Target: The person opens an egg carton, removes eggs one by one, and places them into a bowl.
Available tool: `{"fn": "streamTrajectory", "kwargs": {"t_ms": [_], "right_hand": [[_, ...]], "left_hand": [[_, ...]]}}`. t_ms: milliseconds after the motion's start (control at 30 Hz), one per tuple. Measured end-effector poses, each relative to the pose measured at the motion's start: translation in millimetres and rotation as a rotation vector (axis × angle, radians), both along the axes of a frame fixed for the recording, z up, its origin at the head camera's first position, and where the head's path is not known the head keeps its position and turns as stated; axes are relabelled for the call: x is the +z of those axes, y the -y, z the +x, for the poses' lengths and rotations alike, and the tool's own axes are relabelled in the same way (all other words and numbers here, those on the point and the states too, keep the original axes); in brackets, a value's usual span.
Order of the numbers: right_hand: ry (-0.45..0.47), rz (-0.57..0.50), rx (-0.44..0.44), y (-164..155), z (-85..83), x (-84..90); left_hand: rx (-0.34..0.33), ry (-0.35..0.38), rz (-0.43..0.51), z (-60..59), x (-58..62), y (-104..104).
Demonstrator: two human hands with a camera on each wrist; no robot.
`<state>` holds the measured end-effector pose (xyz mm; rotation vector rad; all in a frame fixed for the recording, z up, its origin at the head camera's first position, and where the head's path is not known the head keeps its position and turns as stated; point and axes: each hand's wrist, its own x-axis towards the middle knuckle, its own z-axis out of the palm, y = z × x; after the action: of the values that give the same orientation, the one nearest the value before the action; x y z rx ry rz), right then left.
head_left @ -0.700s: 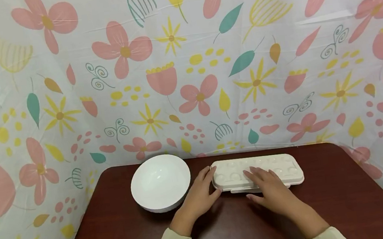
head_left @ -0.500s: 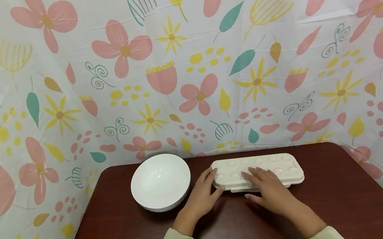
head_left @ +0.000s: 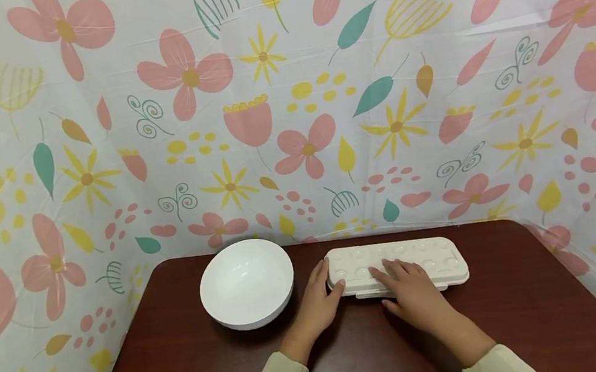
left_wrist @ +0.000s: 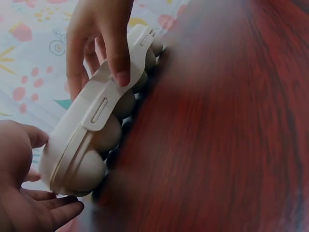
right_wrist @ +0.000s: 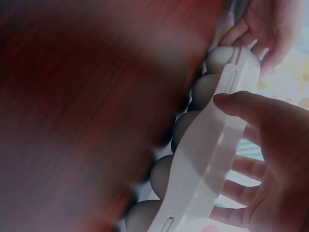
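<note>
A white plastic egg box [head_left: 345, 273] with a lid lies lengthwise on the table, egg-shaped cups bulging below its front edge. My left hand [head_left: 315, 302] holds its left end, thumb at the front corner and fingers along the end. Seen from the left wrist, that thumb touches the lid and the other fingers reach low beside the end. My right hand [head_left: 415, 299] lies over the front middle, its fingers fairly straight on the lid. Its thumb [right_wrist: 234, 104] is at the front edge by a clip [right_wrist: 232, 79]. The box's contents are hidden.
A white round bowl [head_left: 247, 285] stands left of the egg box, close to my left hand. Dark red-brown wood forms the tabletop [head_left: 375, 356]. Flower-printed cloth [head_left: 297, 87] hangs behind the table and down both sides.
My right hand has slid slightly left across the lid. The left thumb has moved up from the front edge to the lid's corner. The egg box and bowl stay put on the table.
</note>
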<state>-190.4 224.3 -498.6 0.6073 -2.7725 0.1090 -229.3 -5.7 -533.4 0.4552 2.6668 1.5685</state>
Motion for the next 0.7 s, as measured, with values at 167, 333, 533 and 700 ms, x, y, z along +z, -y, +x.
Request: {"fn": "streamTrajectory", "kwargs": {"t_ms": [167,333,533,700], "right_hand": [[-0.024,0.063,-0.009,4.3,-2.8,1.2],[-0.058,0.107,-0.012,5.9,-7.2,-0.6],[-0.089,0.131,-0.029,10.8,-10.2,-3.4],[-0.118,0.172,-0.041,18.2,-12.6,-7.9]], "left_hand": [[0.045,0.049,0.079,-2.1,-7.1,-4.1],[0.066,0.056,0.149,-1.9,-10.4,-6.4],[0.069,0.046,0.171,-2.6,-12.4,-5.7],[0.073,0.056,0.194,-3.2,-16.0,-3.2]]}}
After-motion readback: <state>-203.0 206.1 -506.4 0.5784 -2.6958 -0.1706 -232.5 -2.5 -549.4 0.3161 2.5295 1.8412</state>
